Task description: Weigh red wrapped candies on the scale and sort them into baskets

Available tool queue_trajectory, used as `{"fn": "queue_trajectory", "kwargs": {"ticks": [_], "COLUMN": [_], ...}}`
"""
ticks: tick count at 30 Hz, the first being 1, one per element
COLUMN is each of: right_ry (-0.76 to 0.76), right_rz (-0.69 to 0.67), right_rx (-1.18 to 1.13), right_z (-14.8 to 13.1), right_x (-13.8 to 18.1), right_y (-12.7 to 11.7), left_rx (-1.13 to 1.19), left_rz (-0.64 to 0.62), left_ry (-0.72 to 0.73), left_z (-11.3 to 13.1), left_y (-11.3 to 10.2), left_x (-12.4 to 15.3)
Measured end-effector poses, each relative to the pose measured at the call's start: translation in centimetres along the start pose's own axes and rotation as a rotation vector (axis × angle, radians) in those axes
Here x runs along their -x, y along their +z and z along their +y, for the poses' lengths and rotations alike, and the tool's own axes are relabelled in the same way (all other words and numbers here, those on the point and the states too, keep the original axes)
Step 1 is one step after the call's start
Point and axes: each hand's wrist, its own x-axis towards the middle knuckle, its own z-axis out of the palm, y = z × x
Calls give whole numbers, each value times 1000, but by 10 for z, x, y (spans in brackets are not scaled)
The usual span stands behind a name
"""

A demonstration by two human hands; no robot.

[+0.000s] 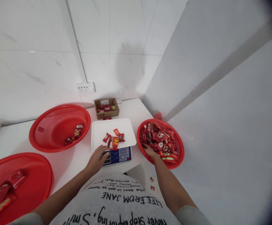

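Note:
A white tray (98, 132) sits on a blue digital scale (119, 156) in front of me, with several small red snack packets (113, 142) on it. My left hand (97, 161) rests at the tray's front left edge, thumb apart from the stretched fingers, over part of the scale's display. Reaching into the right red basket (182, 147), my right hand (149, 151) is at its left side among many red packets (160, 137). The fingertips of that hand are partly hidden, so its grip does not show.
A red basket (38, 137) at the back left holds a few packets. Another red basket (48, 175) at the front left holds larger red packages (2, 193). Behind the tray stands a cardboard box (107, 114) of packets. A wall socket (85, 87) is above the table, and a grey panel borders the right.

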Motion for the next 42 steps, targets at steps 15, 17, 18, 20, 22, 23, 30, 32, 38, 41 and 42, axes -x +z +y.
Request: {"fn": "queue_trajectory", "kwargs": {"ticks": [15,17,18,20,22,23,30,32,38,41,42], "right_ry": [-81,-87,-89,-94,-105,-113,-183,-190,-194,-140,-120], "right_rz": [114,214,271,368,413,407,131,120,255,267,239], "right_rx": [-95,-118,-135,-182,-243,-276,-376,-335,-147,-69,-53], "right_z": [-27,-30,-32,-39,-49,-55,-88,-88,-67,-49,-43], "right_x": [39,38,37,37,36,35,31,32,34,31,30], "right_y": [-9,-7,-7,-5,-1,2,47,53,28,11,7], "left_rx": [121,117,115,113,114,114,104,101,72,62,60], "left_rz": [-142,-146,-148,-151,-150,-146,-141,-135,-119,-129,-132], "left_ry": [-10,-13,-13,-12,-16,-21,-20,4,38,32,30], "left_z": [17,18,19,19,17,17,15,15,8,7,8], "left_y": [9,10,11,11,11,10,6,5,5,6,7], "left_x": [0,1,2,4,7,9,13,12,14,15,15]}}
